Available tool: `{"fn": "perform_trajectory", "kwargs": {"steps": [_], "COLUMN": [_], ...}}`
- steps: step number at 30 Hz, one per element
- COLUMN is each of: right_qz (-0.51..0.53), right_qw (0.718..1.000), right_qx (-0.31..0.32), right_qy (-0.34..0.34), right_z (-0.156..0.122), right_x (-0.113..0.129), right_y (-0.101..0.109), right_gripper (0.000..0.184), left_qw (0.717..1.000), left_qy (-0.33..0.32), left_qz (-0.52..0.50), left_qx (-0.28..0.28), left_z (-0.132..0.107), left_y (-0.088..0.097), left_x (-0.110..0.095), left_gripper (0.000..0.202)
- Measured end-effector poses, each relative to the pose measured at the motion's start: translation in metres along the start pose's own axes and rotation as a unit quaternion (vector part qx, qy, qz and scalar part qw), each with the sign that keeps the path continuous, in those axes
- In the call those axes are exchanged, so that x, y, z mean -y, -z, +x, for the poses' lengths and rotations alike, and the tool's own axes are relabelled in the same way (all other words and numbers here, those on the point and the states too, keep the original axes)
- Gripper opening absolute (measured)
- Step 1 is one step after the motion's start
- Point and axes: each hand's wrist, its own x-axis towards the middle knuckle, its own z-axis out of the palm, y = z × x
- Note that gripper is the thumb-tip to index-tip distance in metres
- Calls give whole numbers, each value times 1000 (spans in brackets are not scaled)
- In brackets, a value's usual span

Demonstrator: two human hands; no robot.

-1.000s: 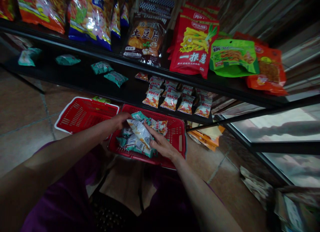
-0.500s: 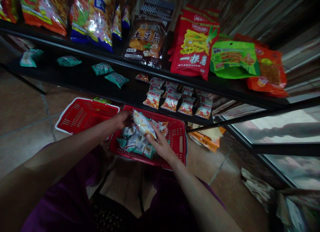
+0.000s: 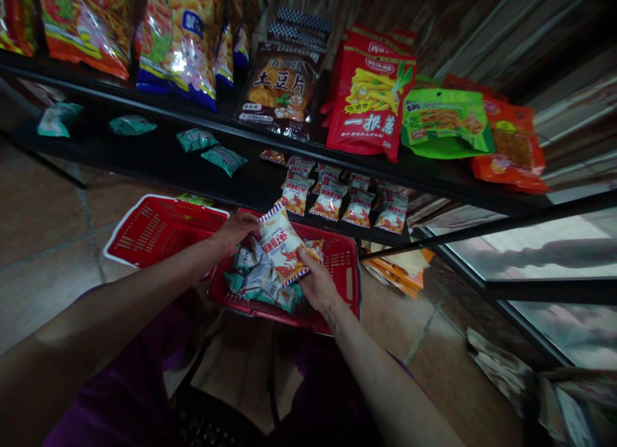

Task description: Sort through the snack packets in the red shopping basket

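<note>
A white and orange snack bag (image 3: 281,246) with a striped edge is held between my two hands, its printed front turned up. My left hand (image 3: 241,230) pinches its upper left corner. Fingers of my right hand (image 3: 315,276) grip the lower right side, thumb on top. Right below is a red plastic basket (image 3: 344,267) holding green snack packets (image 3: 289,298) and white ones, partly hidden by the bag and hands. Similar white and orange snack bags (image 3: 328,199) stand in rows on the lower shelf just beyond the basket.
A second red basket (image 3: 159,225) with a white rim sits at the left. Several green packets (image 3: 224,157) lie on the black lower shelf (image 3: 144,170). Larger snack bags (image 3: 373,103) line the shelf above. Orange packaging (image 3: 402,273) lies on the floor at right.
The snack bag has been turned so its printed front faces up. Both hands stay over the basket, with the left still at the upper corner and the right slightly lower.
</note>
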Motion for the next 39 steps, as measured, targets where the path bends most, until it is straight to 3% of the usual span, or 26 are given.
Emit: {"fn": "perform_trajectory", "kwargs": {"steps": [6, 17, 23, 32, 39], "right_qz": [32, 62, 102, 95, 47], "right_qw": [999, 996, 993, 993, 995], "right_qx": [-43, -61, -47, -70, -85], "right_qy": [-5, -37, -29, -1, -21], "right_z": [6, 8, 12, 21, 18], "right_x": [-5, -6, -7, -9, -11], "right_y": [0, -10, -12, -10, -8], "right_gripper": [36, 29, 29, 26, 29], "left_qw": [999, 995, 993, 982, 991], "left_qy": [-40, -33, 7, 35, 16], "left_qz": [-11, -69, -118, -6, -1], "left_qx": [-35, -57, 9, 185, 130], "left_z": [0, 1, -8, -21, -26], "left_y": [-2, -4, -11, -14, -18], "left_x": [-5, -13, -14, 3, 7], "left_gripper": [8, 11, 21, 41, 40]}}
